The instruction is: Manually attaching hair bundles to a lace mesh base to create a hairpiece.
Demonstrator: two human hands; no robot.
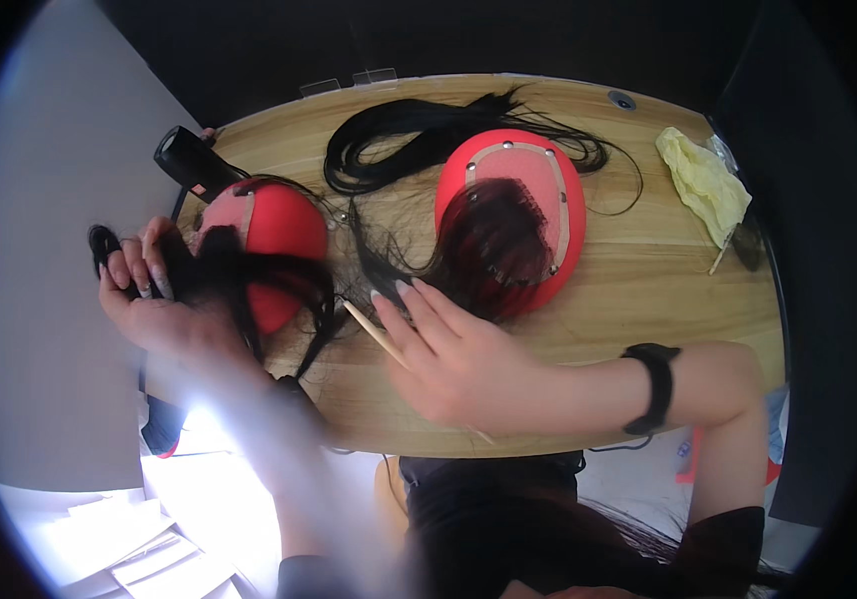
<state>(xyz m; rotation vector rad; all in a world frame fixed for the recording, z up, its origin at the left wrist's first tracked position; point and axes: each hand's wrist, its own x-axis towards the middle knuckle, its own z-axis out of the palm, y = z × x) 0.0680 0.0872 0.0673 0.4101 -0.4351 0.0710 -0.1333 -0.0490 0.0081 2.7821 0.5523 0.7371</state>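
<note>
My left hand (pixel 166 299) is closed around a lock of long black hair (pixel 204 266), at the left of the desk. The hair passes over a red wig block (pixel 290 224), which has a pale mesh patch on its upper left. Between the thumb and fingers of my right hand (pixel 451 352) is a thin, pale wooden-handled tool (pixel 376 333), its tip pointing up and left. My right fingertips meet loose hair strands from a second red wig block (pixel 574 224). Metal-headed pins hold a banded mesh cap (pixel 507 165) on this block, and dark hair (pixel 492 232) covers its lower part.
A looped bundle of black hair (pixel 376 138) lies at the back of the wooden desk (pixel 646 314). A black cylindrical device (pixel 196 161) stands back left. Crumpled yellow material (pixel 702 180) lies at the right. Dark partitions (pixel 436 37) border the desk.
</note>
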